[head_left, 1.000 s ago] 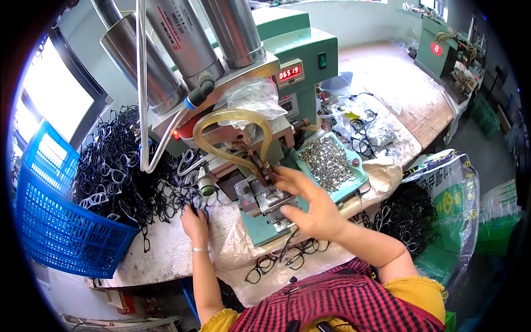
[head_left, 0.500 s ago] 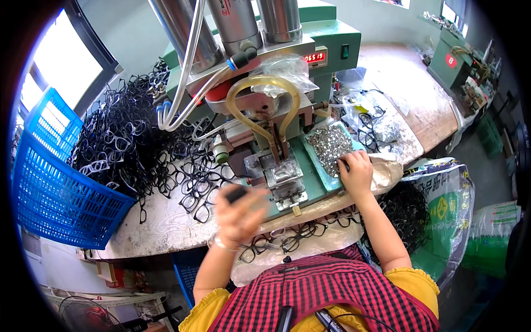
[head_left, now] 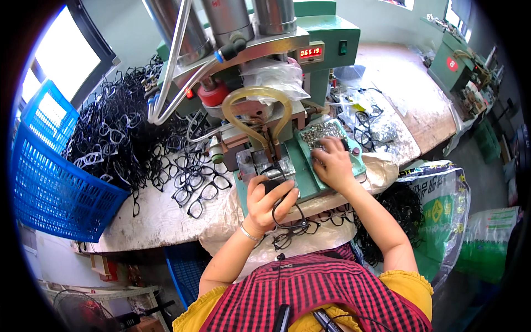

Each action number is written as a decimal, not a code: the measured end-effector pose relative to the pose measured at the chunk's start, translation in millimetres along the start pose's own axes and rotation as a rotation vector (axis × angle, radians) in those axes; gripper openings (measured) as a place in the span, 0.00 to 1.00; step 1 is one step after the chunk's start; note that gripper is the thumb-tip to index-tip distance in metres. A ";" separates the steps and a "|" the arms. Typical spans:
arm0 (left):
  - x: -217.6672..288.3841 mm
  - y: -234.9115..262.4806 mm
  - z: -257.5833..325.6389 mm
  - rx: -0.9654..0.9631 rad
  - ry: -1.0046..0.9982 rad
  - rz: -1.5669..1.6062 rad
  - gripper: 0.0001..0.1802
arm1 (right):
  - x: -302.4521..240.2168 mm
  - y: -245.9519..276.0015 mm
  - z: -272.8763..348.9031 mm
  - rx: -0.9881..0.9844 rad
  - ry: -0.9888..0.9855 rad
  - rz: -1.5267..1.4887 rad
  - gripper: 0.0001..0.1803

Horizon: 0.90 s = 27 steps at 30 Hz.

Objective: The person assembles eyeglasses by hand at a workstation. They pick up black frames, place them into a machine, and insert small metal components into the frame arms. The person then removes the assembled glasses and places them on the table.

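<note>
Gripped by left hand (head_left: 269, 202), black eyeglass frame (head_left: 285, 213); lower rim half-hidden.

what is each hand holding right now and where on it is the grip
The left hand holds a black eyeglass frame, grip at its upper end. The right hand rests on small metal parts; whether it holds any cannot be told.

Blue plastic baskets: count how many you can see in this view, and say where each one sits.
2. One blue basket stands at the bench's left end beside the frame pile; another basket is partly hidden under the bench.
</note>
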State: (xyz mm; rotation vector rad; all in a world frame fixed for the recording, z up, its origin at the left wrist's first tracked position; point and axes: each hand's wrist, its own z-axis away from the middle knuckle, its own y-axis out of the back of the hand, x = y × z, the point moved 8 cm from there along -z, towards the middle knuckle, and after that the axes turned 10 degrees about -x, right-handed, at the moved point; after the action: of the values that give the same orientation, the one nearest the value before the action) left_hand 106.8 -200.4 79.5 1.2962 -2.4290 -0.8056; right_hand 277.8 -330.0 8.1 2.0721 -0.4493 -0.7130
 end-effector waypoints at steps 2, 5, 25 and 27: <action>-0.1 0.3 1.2 0.015 -0.001 -0.017 0.20 | -4.3 -10.4 -7.9 -0.128 0.068 0.077 0.12; 4.0 -1.4 8.8 -0.088 0.132 0.041 0.19 | 12.5 1.9 -17.2 0.059 0.112 0.032 0.09; -178.7 53.3 219.0 -0.429 1.240 -0.696 0.05 | 26.3 18.3 20.7 0.270 -0.312 -0.360 0.07; -176.9 73.2 218.1 -0.368 1.231 -0.589 0.08 | 41.5 34.9 47.0 0.310 -0.367 -0.343 0.07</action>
State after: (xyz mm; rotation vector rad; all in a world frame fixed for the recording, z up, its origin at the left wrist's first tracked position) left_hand 52.8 53.6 -50.0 1.6414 -0.9196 -0.3206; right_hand 278.1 -401.6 2.5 2.3434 -0.4305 -1.3108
